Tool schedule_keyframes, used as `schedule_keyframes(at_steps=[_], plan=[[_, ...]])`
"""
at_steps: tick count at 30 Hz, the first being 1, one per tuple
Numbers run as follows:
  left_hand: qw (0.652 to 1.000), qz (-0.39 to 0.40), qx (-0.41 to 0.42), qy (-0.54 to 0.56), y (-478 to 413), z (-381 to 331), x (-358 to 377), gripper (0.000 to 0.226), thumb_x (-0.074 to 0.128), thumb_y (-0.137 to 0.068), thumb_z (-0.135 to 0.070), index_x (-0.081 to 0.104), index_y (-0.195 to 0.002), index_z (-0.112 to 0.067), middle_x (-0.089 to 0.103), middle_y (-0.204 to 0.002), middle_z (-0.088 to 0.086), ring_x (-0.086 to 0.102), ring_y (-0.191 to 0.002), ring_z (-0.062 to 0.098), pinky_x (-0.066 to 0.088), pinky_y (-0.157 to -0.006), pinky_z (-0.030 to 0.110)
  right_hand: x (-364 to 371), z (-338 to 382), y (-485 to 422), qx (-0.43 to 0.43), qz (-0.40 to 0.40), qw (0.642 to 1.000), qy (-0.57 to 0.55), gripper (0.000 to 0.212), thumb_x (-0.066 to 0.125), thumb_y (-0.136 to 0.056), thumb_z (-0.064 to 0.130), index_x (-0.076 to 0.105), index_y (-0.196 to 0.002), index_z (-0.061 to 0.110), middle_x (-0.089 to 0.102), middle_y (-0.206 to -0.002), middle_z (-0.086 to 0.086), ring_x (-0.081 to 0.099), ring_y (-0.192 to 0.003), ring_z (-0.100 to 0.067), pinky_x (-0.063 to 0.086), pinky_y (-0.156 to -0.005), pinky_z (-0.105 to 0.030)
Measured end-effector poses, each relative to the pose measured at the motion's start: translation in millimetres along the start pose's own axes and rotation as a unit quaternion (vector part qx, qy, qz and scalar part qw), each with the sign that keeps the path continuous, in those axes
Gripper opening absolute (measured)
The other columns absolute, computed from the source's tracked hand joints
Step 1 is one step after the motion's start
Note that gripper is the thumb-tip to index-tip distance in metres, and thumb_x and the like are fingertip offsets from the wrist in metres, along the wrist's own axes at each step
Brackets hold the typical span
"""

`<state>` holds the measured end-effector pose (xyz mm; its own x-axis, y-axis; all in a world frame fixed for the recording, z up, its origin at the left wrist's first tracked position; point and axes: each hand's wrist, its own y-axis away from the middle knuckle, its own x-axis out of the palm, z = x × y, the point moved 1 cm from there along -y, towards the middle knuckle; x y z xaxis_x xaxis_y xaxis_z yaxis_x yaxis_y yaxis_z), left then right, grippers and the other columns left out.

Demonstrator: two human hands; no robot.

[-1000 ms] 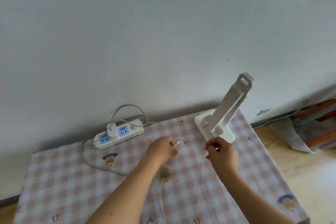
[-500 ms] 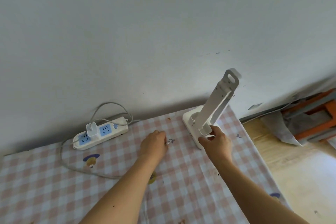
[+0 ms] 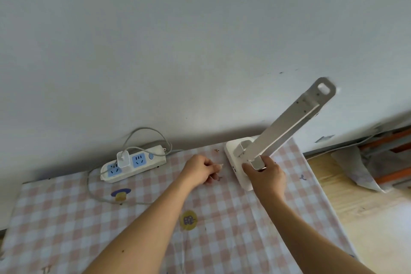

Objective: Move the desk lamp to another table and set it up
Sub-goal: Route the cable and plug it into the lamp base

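Your desk lamp stands at the right end of the table, in the right-centre of the frame, close against the wall. Its flat white base lies on the checked tablecloth, and its long grey arm leans up and to the right, ending in a slotted tip in the upper right.

Your right hand is curled round the near end of the base, directly below the lower end of the lamp's arm, and grips it. Your left hand sits just to the left of the base, apart from it, with the fingers drawn in and pinching a small pale cable end that points toward the lamp. It is too small to make out in detail.

At left-centre a white power strip with blue sockets lies on the cloth near the wall. A white charger is plugged into it between two blue sockets. A grey cable loops from the strip's left end down across the cloth and passes out of sight under your left forearm. More cable arches up behind the strip against the wall. At the far right, pale wooden floor shows beside the table.
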<state>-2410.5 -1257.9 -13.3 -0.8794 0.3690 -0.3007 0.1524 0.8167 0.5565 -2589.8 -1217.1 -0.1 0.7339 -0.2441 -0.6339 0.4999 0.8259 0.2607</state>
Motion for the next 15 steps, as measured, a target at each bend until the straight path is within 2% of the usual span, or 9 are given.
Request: schedule_keyframes(at_steps=[2,4,9,15], plan=[[1.0,-0.01,0.01,-0.018,3,-5,-2,0.026,0.067,-0.086,-0.033,0.064,-0.065,-0.018,0.065,-0.054,-0.007,0.05,-0.041,0.005,0.037,-0.042,0.014,0,8,1,0.007,0.004,0.999,-0.041,0.018,0.073,-0.072,0.03,0.065,-0.087,0.022,0.061,-0.067,0.014,0.06,-0.069,-0.011,0.04,-0.053,-0.024],[1.0,-0.01,0.021,-0.013,6,-10,-5,0.025,0.066,-0.087,-0.033,0.065,-0.068,-0.017,0.065,-0.058,-0.004,0.048,-0.042,0.005,0.036,-0.041,0.013,0,15,4,0.007,0.009,0.997,-0.071,0.016,0.074,-0.073,0.029,0.067,-0.086,0.023,0.064,-0.068,0.014,0.058,-0.066,-0.003,0.037,-0.05,-0.019],[0.999,0.03,0.023,-0.011,15,-17,-11,0.02,0.061,-0.091,-0.024,0.068,-0.083,-0.006,0.064,-0.064,-0.001,0.047,-0.049,0.007,0.036,-0.043,0.014,-3,28,7,0.01,0.013,0.995,-0.094,0.015,0.074,-0.074,0.031,0.066,-0.084,0.025,0.065,-0.072,0.012,0.059,-0.068,-0.002,0.036,-0.05,-0.017],[0.999,0.019,0.034,-0.031,20,-23,-16,0.022,0.059,-0.092,-0.025,0.07,-0.08,-0.011,0.064,-0.061,-0.003,0.046,-0.047,0.007,0.034,-0.04,0.01,-3,37,12,-0.002,0.011,0.996,-0.093,0.016,0.075,-0.073,0.03,0.065,-0.084,0.024,0.065,-0.071,0.013,0.059,-0.068,-0.002,0.037,-0.05,-0.018]])
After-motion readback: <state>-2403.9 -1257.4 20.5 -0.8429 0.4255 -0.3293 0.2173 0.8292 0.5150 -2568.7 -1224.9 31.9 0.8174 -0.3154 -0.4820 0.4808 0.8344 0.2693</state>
